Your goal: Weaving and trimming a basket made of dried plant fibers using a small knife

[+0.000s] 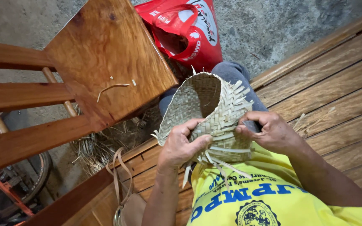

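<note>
Left hand (pixel 180 144) grips the half-woven basket (pixel 208 115) over the lap, steadying it, while right hand (pixel 269 132) at 3 o'clock pinches a loose strip (pixel 231 150); wooden chair (pixel 101 54) at 10 o'clock.

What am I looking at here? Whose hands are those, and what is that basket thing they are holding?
The picture comes from a small camera worn on a person's head, so you look down just as they do. The two bare hands are that person's own. The left hand and the right hand both grip a half-woven basket made of pale flat strips; loose strip ends hang from its edge. The person wears a yellow shirt and sits on a wooden bench. Beside them stands a wooden chair with a few strip scraps on its seat. A red bag lies on the ground, and dry straw lies under the chair.
</note>
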